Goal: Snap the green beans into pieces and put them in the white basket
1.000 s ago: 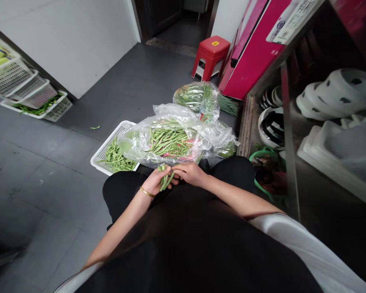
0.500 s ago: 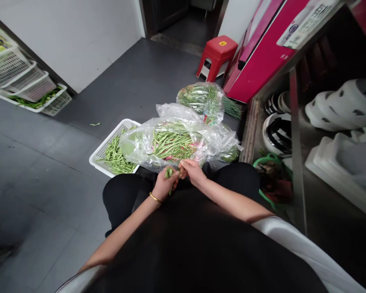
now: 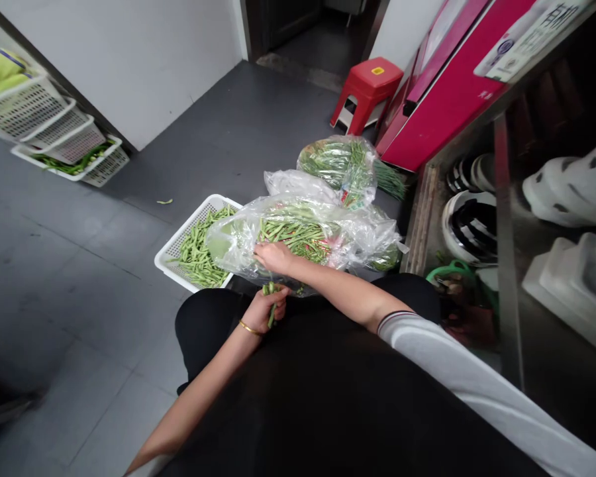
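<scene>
My left hand [image 3: 265, 309] is closed round a small bunch of green beans [image 3: 271, 318], whose ends stick out above and below the fist, just over my lap. Further forward, my right hand [image 3: 275, 258] is at the near left part of an open clear plastic bag [image 3: 238, 228] that holds many long green beans [image 3: 302, 232]. Its fingers are bent together, and whatever lies between them is hidden. Left of the bag stands a white perforated basket [image 3: 167, 255] with shorter bean pieces [image 3: 198, 255] in it. The bag overlaps the basket's right side.
Behind lies another clear bag of greens [image 3: 328, 161], near a red stool [image 3: 370, 83]. At the far left are stacked white baskets [image 3: 54, 122] with vegetables. A metal shelf [image 3: 507, 265] with white containers [image 3: 566, 189] runs along my right, and a bean piece [image 3: 164, 201] lies on the floor.
My right hand has left my left hand and moved forward and left to the bag. My left hand still holds the beans, slightly lower. The view has shifted a little left.
</scene>
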The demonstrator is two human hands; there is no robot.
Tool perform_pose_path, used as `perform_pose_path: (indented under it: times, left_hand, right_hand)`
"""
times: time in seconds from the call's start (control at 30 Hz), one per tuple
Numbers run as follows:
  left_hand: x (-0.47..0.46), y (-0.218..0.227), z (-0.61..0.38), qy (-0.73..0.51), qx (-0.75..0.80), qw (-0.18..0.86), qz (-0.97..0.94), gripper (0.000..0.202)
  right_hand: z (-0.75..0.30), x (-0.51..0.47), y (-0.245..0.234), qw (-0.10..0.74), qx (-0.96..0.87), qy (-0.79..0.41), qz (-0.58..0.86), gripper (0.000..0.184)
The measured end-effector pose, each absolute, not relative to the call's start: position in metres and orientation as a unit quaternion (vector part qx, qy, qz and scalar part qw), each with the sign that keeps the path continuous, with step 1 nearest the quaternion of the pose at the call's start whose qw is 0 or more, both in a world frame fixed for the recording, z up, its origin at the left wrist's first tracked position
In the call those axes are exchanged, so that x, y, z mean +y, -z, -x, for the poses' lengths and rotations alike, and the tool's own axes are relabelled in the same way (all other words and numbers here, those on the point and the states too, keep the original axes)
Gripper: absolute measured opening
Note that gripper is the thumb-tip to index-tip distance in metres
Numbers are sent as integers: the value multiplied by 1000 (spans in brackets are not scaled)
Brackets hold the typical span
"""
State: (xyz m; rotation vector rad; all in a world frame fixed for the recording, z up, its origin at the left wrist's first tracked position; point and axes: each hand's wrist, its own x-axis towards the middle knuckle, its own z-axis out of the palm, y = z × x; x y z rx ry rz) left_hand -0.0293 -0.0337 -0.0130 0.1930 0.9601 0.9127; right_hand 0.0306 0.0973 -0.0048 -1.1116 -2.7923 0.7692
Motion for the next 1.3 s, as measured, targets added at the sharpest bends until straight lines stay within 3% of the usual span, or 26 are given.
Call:
perform_pose_path:
  times: [0.13, 0.2, 0.27, 0.33, 0.4, 0.53, 0.6, 0.7, 0.77, 0.9, 1.17, 1.3]
  left_hand:
    - [-21, 13, 32, -468, 446, 761, -58, 36]
    - [-11, 10, 26, -489, 427, 758, -60, 36]
    - [-1, 6, 14, -509, 416, 750, -76, 36]
    - [4, 3, 0, -520, 437, 724, -120, 35]
    - [3, 0, -12, -515, 474, 690, -185, 32]
    - [-7, -10, -18, -485, 488, 671, -276, 28]
    - [-13, -19, -14, -442, 478, 694, -307, 30]
    - [-23, -31, -7, -348, 460, 734, -358, 31]
    - [-27, -33, -5, -314, 461, 745, -365, 29]
    - [-29, -29, -6, -393, 484, 740, -253, 25]
    - [-21, -28, -4, -560, 390, 730, -38, 14]
    - [-6, -26, 27, -642, 378, 667, -18, 16]
  right_hand:
    - [-87, 75, -1, 216, -744, -481, 410, 23]
    - [-121, 53, -2, 260, -628, -607, 413, 32]
    - [-148, 29, 0, 282, -555, -650, 436, 37]
    - [-167, 8, 4, 283, -559, -608, 487, 34]
    - [-179, -7, 6, 214, -651, -516, 513, 25]
    - [-197, -13, -1, -79, -840, -351, 406, 5]
    - [-204, -3, -10, -102, -846, -370, 370, 12]
    - [-206, 18, -26, 60, -751, -547, 363, 36]
    - [-199, 25, -36, 200, -642, -640, 371, 39]
    - [-179, 10, -46, 360, -590, -600, 402, 30]
    - [-159, -14, -43, 435, -569, -570, 402, 27]
    - [-154, -16, -44, 382, -602, -580, 394, 25]
